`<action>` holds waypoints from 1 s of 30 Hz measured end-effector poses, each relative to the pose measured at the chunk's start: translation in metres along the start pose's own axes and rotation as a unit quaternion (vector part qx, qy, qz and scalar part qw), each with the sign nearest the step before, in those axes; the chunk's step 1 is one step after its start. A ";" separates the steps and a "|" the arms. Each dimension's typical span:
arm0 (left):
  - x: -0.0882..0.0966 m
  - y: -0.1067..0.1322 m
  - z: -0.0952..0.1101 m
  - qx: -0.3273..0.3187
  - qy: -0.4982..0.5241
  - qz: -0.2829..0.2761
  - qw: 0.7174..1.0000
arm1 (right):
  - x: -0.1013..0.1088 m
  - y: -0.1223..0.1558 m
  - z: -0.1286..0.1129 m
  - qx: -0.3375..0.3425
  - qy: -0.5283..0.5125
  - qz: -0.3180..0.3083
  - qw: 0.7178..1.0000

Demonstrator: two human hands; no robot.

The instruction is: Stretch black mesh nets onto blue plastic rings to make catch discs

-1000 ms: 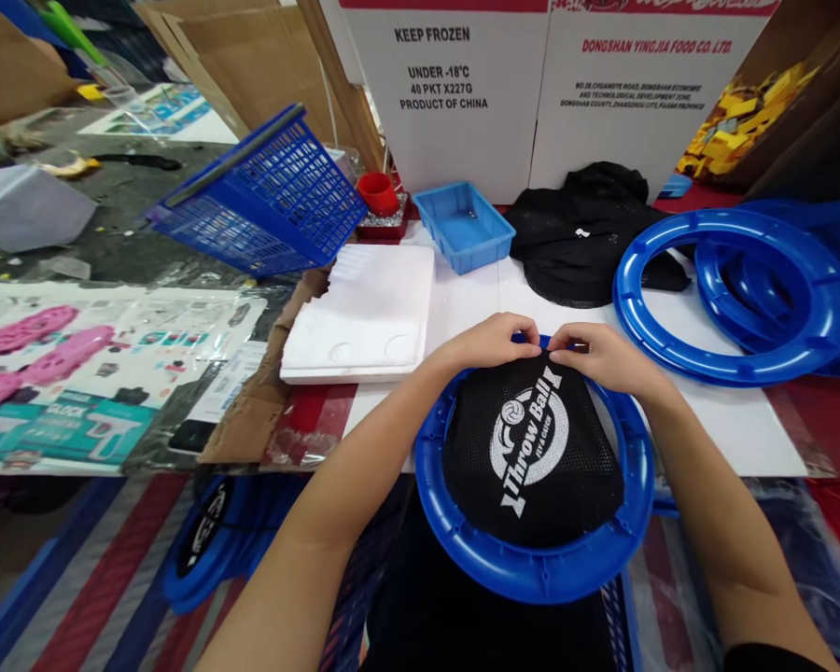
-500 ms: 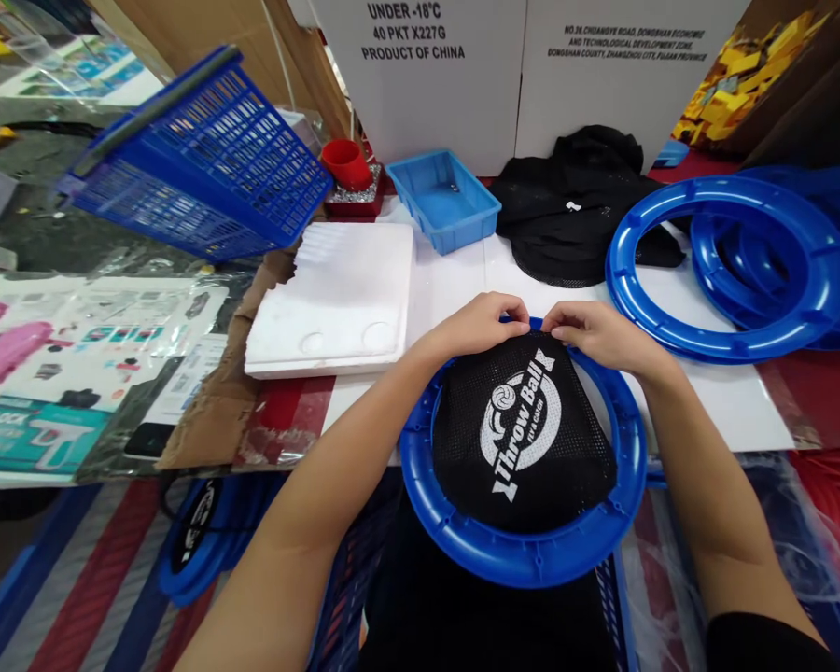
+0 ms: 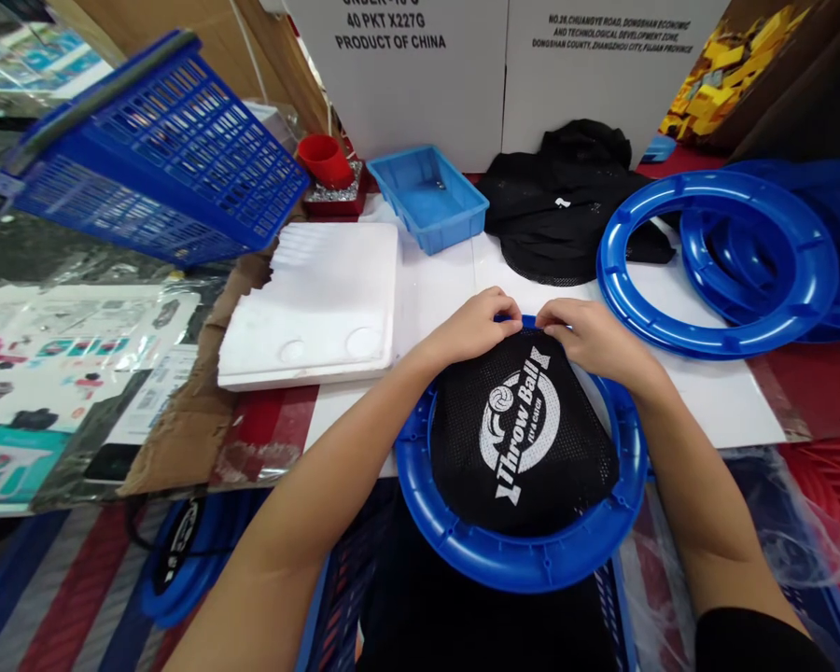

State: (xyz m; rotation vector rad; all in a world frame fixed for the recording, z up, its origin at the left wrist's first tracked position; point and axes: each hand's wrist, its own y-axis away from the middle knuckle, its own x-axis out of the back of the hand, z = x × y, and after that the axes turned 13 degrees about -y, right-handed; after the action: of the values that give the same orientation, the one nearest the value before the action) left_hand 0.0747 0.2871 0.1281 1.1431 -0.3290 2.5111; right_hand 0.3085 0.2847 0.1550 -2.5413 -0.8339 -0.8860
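Note:
A blue plastic ring [image 3: 522,564] is tilted over my lap against the table edge. Black mesh fabric [image 3: 455,467] with a white "Throw Ball" print lies across its opening, slack at the upper right, where a gap shows. At the ring's far rim, my left hand [image 3: 476,325] pinches the mesh edge. Close beside it, my right hand [image 3: 586,334] pinches the same edge, fingers closed. The fingers hide exactly how the mesh meets the rim.
Several more blue rings [image 3: 718,341] are stacked at right, near a pile of black mesh pieces [image 3: 546,210]. A light blue tray [image 3: 455,229], a white foam slab [image 3: 336,299], a red cup [image 3: 326,161] and a tilted blue basket [image 3: 182,140] stand to the left and back.
The view has shifted slightly, so the table things appear further left. Both hands still pinch the mesh at the far rim, with almost no movement.

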 end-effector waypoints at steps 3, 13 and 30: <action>0.000 -0.004 -0.001 0.022 0.012 -0.016 1.000 | -0.002 -0.001 0.001 -0.004 0.003 0.001 1.000; 0.011 -0.022 -0.006 0.061 0.094 -0.103 0.988 | -0.003 -0.006 0.005 -0.027 -0.002 0.002 1.000; 0.007 -0.024 0.004 0.129 0.065 -0.088 0.986 | -0.010 -0.004 0.006 -0.010 0.044 0.008 0.999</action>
State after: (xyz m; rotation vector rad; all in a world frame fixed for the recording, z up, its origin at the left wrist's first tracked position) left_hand 0.0833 0.3092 0.1378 1.0400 0.1316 2.5052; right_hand 0.3027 0.2869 0.1446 -2.5024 -0.7800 -0.9984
